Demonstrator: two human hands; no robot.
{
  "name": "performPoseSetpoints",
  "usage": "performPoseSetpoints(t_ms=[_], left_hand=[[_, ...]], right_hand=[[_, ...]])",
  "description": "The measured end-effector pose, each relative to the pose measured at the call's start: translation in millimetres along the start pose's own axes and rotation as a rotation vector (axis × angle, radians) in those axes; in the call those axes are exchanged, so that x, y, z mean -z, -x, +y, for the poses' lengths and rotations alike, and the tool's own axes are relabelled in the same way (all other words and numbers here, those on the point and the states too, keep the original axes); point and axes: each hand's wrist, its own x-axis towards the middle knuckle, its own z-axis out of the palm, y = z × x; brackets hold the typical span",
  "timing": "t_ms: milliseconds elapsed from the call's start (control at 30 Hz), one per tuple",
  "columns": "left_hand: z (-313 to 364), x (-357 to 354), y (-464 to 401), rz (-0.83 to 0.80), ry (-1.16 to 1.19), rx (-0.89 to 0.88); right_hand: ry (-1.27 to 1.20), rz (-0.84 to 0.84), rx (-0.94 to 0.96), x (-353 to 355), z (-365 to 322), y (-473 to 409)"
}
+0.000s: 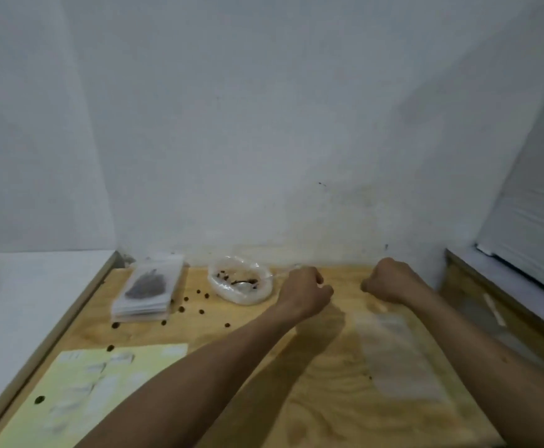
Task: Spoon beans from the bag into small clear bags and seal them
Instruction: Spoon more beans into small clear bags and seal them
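An open clear bag of red-brown beans [265,291] sits at the back of the wooden table [322,392]. A spoon [244,286] lies in it, and its pale handle points toward my left hand [306,291]. That hand is curled into a fist right beside the handle's end; the blur hides whether it grips it. My right hand [390,282] is also curled, further right, with nothing visible in it. A flat empty clear bag [400,354] lies under my right forearm. A stack of small clear bags [144,307] stands at the back left, topped by a filled bag [147,284].
Several loose beans [202,311] are scattered between the stack and the bean bag. A pale yellow sheet [154,360] with clear bits on it covers the near left. Walls close the back and left; a wooden ledge [490,305] runs along the right.
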Motion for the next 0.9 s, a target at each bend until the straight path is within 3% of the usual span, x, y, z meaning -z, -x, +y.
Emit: performPoseSetpoints(t_ms=[133, 267, 467, 567, 633, 800, 900], left_hand=[[24, -58, 9, -0.240, -0.143, 0.007], [35, -90, 11, -0.326, -0.168, 0.046], [42, -101, 4, -0.246, 0.222, 0.250], [35, -93, 4, -0.164, 0.289, 0.282], [26, -84, 0, -0.109, 0.284, 0.306], [16, -54, -11, 0.021, 0.534, 0.266], [18, -29, -11, 0.132, 0.688, 0.102]], right_hand=[[0.085, -0.124, -0.106, -10, 57, 31], [0.041, -0.170, -0.124, -32, 79, 45], [-0.229, -0.134, -0.219, -42, 84, 31], [-0.295, -0.159, -0.151, -34, 81, 31], [-0.544, -0.135, -0.148, -27, 84, 29], [-1.019, -0.145, -0.095, -8, 69, 24], [-1.067, -0.141, -0.033, 2, 48, 20]])
